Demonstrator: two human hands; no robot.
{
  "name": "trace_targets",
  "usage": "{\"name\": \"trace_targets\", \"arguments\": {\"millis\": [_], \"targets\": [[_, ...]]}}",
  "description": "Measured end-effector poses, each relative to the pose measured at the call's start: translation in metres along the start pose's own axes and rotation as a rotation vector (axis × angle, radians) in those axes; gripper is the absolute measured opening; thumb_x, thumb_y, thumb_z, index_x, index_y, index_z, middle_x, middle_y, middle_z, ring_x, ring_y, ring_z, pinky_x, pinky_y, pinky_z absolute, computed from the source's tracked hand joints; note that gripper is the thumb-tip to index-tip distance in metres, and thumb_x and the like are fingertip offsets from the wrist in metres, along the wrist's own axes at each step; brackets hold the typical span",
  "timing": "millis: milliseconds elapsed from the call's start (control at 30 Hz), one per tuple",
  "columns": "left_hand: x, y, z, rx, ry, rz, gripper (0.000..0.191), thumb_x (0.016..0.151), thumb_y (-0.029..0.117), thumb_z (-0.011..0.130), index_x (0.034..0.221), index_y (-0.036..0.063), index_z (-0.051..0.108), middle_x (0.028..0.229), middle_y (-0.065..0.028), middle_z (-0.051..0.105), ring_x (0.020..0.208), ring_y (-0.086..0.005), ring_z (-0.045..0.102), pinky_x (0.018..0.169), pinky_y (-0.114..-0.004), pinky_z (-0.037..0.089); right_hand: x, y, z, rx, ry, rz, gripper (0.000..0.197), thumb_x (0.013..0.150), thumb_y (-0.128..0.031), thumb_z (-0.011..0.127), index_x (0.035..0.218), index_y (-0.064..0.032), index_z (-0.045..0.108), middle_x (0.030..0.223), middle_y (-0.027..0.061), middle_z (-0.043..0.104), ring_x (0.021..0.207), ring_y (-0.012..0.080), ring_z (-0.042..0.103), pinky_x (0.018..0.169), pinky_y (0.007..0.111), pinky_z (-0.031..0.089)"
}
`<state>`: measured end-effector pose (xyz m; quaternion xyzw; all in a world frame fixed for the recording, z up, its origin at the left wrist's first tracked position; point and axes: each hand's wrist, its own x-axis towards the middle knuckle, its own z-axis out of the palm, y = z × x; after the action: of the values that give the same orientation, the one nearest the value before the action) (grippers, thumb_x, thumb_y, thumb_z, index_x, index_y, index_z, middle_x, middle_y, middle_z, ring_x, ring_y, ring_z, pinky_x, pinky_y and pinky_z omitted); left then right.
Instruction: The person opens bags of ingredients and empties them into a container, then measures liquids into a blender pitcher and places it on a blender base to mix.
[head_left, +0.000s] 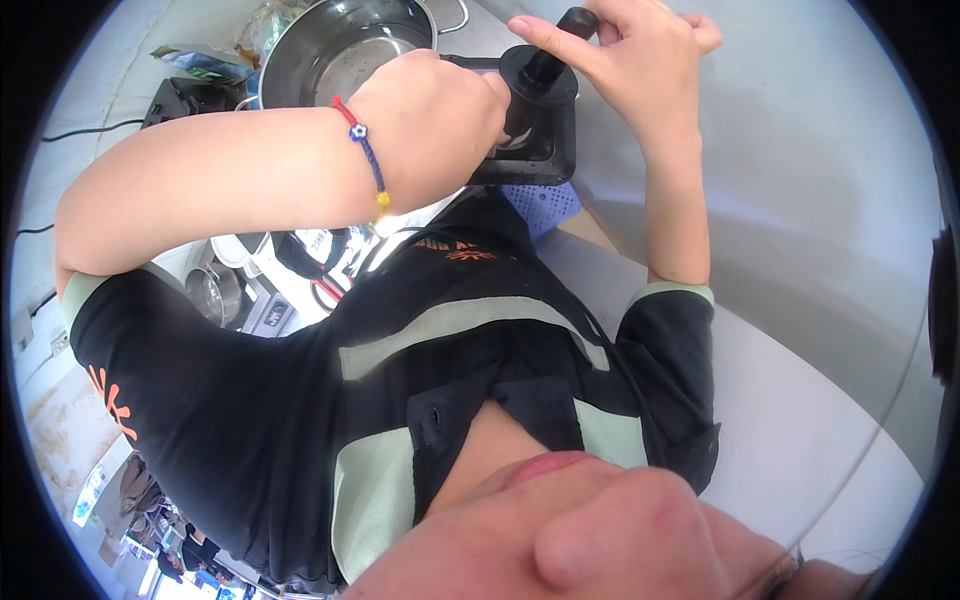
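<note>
My left hand (431, 124), with a braided bracelet at its wrist, is curled at the left side of a black rectangular tray or housing (551, 171). Its fingertips are beside a dark cylindrical part; what they touch is mostly hidden. A black plunger-like handle (577, 24) with a round flange (525, 66) rises above the tray. My right hand (645, 67) is at this handle, its thumb stretched across the shaft. Other fingers bend near the handle's top, partly cut off by the picture's edge. A firm grip cannot be made out.
A large steel pot (289, 71) with a little clear liquid stands left of the tray. Behind it are plastic packages (206, 64) and a black appliance (187, 101). Below lie a blue perforated basket (544, 206), red-handled scissors (326, 292) and a small metal pot (214, 292). A pale wall (795, 150) borders the right.
</note>
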<state>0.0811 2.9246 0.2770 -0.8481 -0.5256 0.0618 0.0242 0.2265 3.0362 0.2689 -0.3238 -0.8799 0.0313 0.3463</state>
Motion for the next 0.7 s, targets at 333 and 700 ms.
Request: {"name": "trace_targets", "arguments": {"millis": [333,700], "targets": [[-0.022,-0.021,0.007,-0.187,0.069,-0.042,0.022,0.083,0.023,0.055,0.085,0.0038,0.044,0.058,-0.0107,0.054,0.058,-0.0273,0.055,0.064,-0.032,0.039,-0.024,0.022,0.005,0.265,-0.271,-0.423,0.036,0.063,-0.045,0.071,0.076,-0.0128,0.065,0.06,-0.0068,0.051,0.063,0.0098,0.047,0.078,0.034,0.023],[-0.069,-0.068,0.018,-1.001,0.046,-0.448,0.024,0.09,0.017,0.047,0.11,0.005,0.046,0.077,-0.0042,0.049,0.064,-0.0103,0.04,0.059,-0.024,0.033,-0.042,0.119,0.055,0.893,-0.413,0.098,0.069,0.059,-0.051,0.072,0.114,-0.0117,0.056,0.095,0.0026,0.057,0.096,0.0177,0.049,0.089,0.043,0.029]]}}
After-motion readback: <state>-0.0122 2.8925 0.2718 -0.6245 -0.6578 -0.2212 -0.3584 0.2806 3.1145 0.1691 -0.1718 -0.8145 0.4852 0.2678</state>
